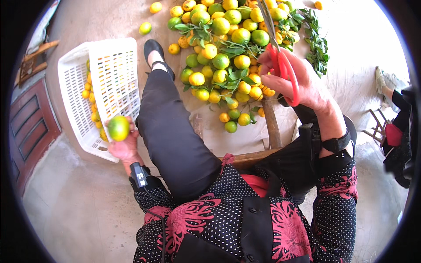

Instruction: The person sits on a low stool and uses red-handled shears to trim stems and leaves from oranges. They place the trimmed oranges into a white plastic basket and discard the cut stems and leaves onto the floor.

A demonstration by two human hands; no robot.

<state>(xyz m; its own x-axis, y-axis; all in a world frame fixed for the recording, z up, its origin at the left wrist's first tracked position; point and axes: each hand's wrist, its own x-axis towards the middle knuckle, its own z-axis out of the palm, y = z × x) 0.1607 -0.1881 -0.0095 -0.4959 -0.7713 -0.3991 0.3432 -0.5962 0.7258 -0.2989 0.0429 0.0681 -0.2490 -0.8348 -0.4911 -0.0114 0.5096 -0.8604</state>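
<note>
My left hand [125,147] holds a green-yellow citrus fruit [118,128] at the near rim of a white plastic basket [113,75]. Inside that basket, small orange and yellow citrus fruits [93,98] show through the gap along its left side. Red-handled scissors [283,70] are gripped in my right hand [304,80], blades pointing up and away from me. Below and beyond the scissors spreads a large heap of green, yellow and orange citrus fruits [241,61], some with leaves and stems attached. The scissor tips overlap the heap in view; their height above it is unclear.
Leafy cut twigs [317,42] lie right of the heap. Loose fruits, one a green-yellow citrus [145,28], rest on the floor. A wooden stool bar [255,157] is beneath me. Another person's shoe [380,81] and a small stool [376,126] are at right.
</note>
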